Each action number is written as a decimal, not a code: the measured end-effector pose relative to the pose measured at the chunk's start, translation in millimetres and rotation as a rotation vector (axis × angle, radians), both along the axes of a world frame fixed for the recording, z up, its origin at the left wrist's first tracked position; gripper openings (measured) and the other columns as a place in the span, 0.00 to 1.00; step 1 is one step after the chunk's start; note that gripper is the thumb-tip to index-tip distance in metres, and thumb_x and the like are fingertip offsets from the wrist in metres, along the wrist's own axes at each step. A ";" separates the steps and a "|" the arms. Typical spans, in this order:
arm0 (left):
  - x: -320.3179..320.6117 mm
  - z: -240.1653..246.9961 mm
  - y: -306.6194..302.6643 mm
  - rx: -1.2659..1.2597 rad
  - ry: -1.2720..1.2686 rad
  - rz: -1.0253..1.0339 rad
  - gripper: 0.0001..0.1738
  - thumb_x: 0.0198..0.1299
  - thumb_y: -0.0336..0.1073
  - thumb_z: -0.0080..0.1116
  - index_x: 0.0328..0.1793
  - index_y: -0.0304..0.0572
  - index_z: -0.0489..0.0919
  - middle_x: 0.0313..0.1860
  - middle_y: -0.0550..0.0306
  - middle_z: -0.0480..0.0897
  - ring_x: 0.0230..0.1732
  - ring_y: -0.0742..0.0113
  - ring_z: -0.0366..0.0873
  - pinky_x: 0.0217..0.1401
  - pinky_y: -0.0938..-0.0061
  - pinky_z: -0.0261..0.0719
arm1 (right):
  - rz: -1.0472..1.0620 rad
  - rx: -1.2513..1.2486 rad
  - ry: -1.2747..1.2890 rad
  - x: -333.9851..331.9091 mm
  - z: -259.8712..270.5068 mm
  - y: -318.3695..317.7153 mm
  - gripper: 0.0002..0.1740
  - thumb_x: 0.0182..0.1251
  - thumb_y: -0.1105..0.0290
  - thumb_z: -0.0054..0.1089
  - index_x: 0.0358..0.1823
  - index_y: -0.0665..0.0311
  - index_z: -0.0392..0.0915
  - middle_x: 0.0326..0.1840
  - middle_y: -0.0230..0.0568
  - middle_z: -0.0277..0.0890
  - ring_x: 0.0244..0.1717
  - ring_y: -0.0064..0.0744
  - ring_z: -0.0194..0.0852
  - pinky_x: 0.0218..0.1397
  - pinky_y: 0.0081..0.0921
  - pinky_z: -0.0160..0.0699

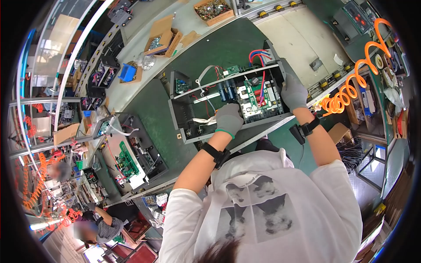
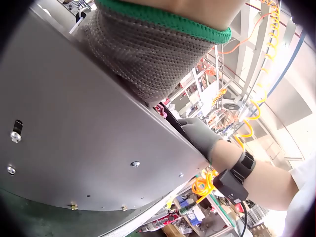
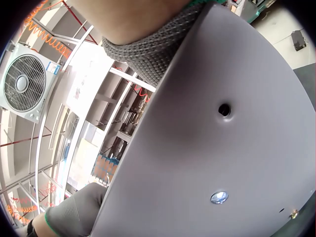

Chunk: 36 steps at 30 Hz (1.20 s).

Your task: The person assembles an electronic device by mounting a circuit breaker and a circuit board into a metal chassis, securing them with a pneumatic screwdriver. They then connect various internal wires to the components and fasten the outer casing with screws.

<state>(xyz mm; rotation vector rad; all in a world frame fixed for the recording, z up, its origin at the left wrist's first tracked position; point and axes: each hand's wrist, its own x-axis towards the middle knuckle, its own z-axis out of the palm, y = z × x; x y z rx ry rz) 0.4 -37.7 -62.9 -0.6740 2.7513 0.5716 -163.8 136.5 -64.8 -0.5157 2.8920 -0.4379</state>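
A grey metal case with circuit boards and wires inside lies at a slant on the green bench. Over its near wall reaches my gloved left hand, beside the white cables and left of a green board; its fingers are hidden inside. My gloved right hand grips the case's right end wall. In the left wrist view, the near panel hides the left fingertips, and the right hand is at its far end. The right wrist view shows the end panel below the right glove.
Another opened case stands on the bench at left. Beyond the bench are a blue bin and cardboard boxes of small parts. An orange coiled hose hangs at right. A person is at lower left.
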 end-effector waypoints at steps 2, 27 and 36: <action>-1.1 0.3 1.3 -0.066 -0.075 0.060 0.10 0.50 0.41 0.59 0.34 0.46 0.83 0.34 0.50 0.83 0.40 0.49 0.81 0.43 0.60 0.78 | -0.001 0.069 -0.046 -1.9 2.6 -0.8 0.19 0.59 0.66 0.52 0.53 0.55 0.69 0.45 0.46 0.79 0.46 0.50 0.78 0.46 0.45 0.77; 204.1 -180.7 -80.4 0.020 -0.023 0.467 0.18 0.61 0.33 0.48 0.58 0.41 0.73 0.51 0.39 0.77 0.50 0.45 0.77 0.53 0.57 0.75 | 0.120 0.044 0.218 -64.2 -50.1 53.0 0.16 0.63 0.65 0.51 0.51 0.62 0.71 0.42 0.56 0.79 0.45 0.61 0.76 0.45 0.52 0.74; 169.0 -253.9 -118.6 0.049 -0.170 0.687 0.16 0.66 0.43 0.48 0.50 0.42 0.79 0.48 0.43 0.81 0.48 0.51 0.81 0.46 0.65 0.80 | -0.076 0.151 0.034 -30.2 3.1 18.5 0.14 0.64 0.63 0.50 0.46 0.62 0.69 0.42 0.54 0.78 0.46 0.56 0.77 0.48 0.48 0.74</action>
